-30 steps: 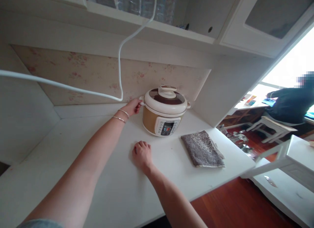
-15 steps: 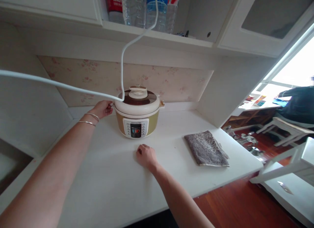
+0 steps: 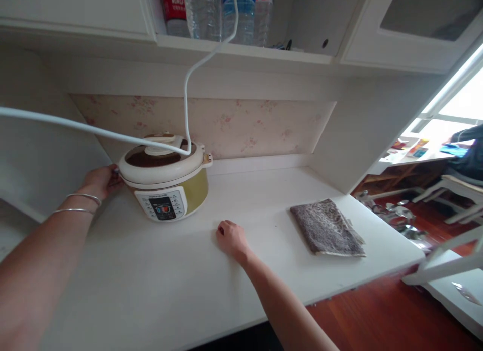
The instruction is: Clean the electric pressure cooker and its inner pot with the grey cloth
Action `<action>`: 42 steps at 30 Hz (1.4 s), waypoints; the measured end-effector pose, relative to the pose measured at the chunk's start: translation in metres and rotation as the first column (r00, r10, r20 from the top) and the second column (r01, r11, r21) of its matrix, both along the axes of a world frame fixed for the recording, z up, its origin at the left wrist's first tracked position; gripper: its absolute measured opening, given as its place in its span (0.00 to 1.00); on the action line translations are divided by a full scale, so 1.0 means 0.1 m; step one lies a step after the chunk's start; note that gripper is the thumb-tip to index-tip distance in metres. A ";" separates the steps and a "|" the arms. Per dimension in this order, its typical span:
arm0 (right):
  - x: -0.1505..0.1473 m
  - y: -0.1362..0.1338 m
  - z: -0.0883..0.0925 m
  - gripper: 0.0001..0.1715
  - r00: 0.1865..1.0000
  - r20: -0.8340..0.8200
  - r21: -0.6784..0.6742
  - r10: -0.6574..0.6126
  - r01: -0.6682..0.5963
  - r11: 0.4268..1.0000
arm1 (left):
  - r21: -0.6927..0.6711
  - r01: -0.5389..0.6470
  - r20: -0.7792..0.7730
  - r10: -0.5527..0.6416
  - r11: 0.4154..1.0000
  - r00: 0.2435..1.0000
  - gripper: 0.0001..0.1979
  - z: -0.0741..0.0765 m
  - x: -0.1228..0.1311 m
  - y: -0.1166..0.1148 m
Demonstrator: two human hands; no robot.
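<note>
An electric pressure cooker (image 3: 198, 187) with a cream lid, green body and front control panel stands on the white counter (image 3: 151, 280), turned slightly. My left hand (image 3: 101, 181), two bangles on its wrist, is closed at the cooker's left side handle; the fingertips are partly hidden. My right hand (image 3: 232, 238) rests on the counter in front of the cooker, its fingers curled in with nothing visible in them. To its right lies a folded grey-brown cloth (image 3: 326, 227).
A white cable (image 3: 186, 101) hangs across the view, passing in front of the cooker lid. Overhead, plastic bottles (image 3: 206, 13) fill part of an open cupboard (image 3: 298, 18). Beyond the counter's right end are a white stool (image 3: 458, 190) and a partly visible person (image 3: 471, 154).
The cooker has moved left along the counter and turned, with my left hand staying at its handle. My right hand stays curled at about the same place on the counter.
</note>
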State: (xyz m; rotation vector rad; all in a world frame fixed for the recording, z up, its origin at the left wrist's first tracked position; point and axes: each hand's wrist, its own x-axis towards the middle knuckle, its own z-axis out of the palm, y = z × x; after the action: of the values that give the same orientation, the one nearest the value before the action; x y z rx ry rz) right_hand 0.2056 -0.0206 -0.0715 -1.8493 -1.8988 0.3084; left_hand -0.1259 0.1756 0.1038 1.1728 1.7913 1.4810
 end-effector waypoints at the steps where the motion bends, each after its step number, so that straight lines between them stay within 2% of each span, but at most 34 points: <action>1: 0.00 0.00 0.00 0.10 1.000 0.003 -0.002 0.000 0.000 1.000 | -0.052 -0.019 0.023 0.021 0.998 1.000 0.04 -0.01 -0.05 -0.02; 3: 0.00 0.00 0.02 0.10 1.000 0.009 -0.002 0.001 -0.001 1.000 | -0.132 -0.075 0.070 0.085 0.988 0.994 0.06 -0.05 -0.12 -0.07; 6: -0.01 0.00 0.04 0.10 1.000 0.023 -0.018 -0.004 0.004 1.000 | -0.131 -0.155 0.071 0.165 0.979 0.984 0.10 -0.19 -0.17 -0.24; 8: -0.03 0.00 0.06 0.10 0.999 0.035 -0.043 -0.008 0.010 0.999 | -0.106 -0.143 -0.052 0.138 0.984 0.989 0.12 -0.34 -0.15 -0.45; 10: -0.04 0.00 0.08 0.11 0.999 0.047 -0.063 -0.006 0.009 0.998 | -0.111 -0.089 -0.314 0.050 0.990 0.948 0.12 -0.54 -0.09 -0.74; 12: -0.06 -0.01 0.09 0.11 0.998 0.056 -0.071 -0.002 0.005 0.997 | -0.137 -0.017 -0.571 -0.065 0.990 0.818 0.12 -0.74 0.04 -1.09; 14: -0.07 -0.02 0.10 0.11 0.998 0.064 -0.069 -0.001 0.005 0.998 | -0.090 0.172 -0.693 -0.186 0.981 0.697 0.13 -0.89 0.22 -1.43; 16: -0.08 -0.03 0.12 0.11 0.997 0.073 -0.063 -0.007 0.012 0.998 | -0.076 0.445 -0.820 -0.309 0.892 0.481 0.12 -0.96 0.46 -1.71; 19: -0.10 -0.05 0.13 0.10 0.996 0.087 -0.058 -0.020 0.025 0.998 | -0.106 0.642 -0.932 -0.301 0.759 0.201 0.13 -0.93 0.87 -1.94; 21: -0.11 -0.06 0.14 0.10 0.995 0.093 -0.057 -0.021 0.026 0.998 | -0.162 0.707 -0.959 -0.277 0.689 0.050 0.14 -0.86 1.15 -1.95; 23: -0.12 -0.07 0.14 0.11 0.995 0.101 -0.059 -0.020 0.026 0.998 | -0.177 0.724 -0.974 -0.225 0.667 -0.030 0.13 -0.81 1.39 -1.85; 25: -0.13 -0.07 0.14 0.11 0.993 0.112 -0.061 -0.025 0.032 0.998 | -0.163 0.718 -0.984 -0.161 0.676 -0.071 0.16 -0.82 1.57 -1.69; 28: -0.13 -0.06 0.13 0.11 0.992 0.127 -0.046 -0.029 0.035 0.998 | -0.167 0.671 -0.986 -0.115 0.722 -0.122 0.22 -0.92 1.71 -1.38; 30: -0.12 -0.06 0.13 0.10 0.992 0.126 -0.034 -0.019 0.024 0.999 | -0.183 0.605 -0.983 -0.143 0.775 -0.114 0.27 -1.01 1.71 -1.20; 33: -0.11 -0.07 0.13 0.11 0.994 0.112 -0.032 -0.011 0.015 0.999 | -0.181 0.540 -0.982 -0.185 0.822 -0.048 0.34 -1.13 1.67 -1.03; 38: -0.08 -0.11 0.12 0.10 0.995 0.095 -0.027 -0.013 0.015 1.000 | -0.153 0.522 -0.986 -0.169 0.839 -0.018 0.34 -1.16 1.64 -0.93; 42: -0.07 -0.13 0.10 0.10 0.996 0.092 -0.009 -0.002 0.003 1.000 | -0.146 0.560 -0.987 -0.161 0.816 -0.023 0.32 -1.14 1.58 -0.90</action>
State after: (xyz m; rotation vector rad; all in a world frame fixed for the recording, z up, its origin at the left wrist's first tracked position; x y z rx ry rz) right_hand 0.1983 -0.0338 -0.0610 -1.9020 -1.9584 0.2344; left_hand 0.0324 0.0855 -0.0100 3.1189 1.5404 0.4095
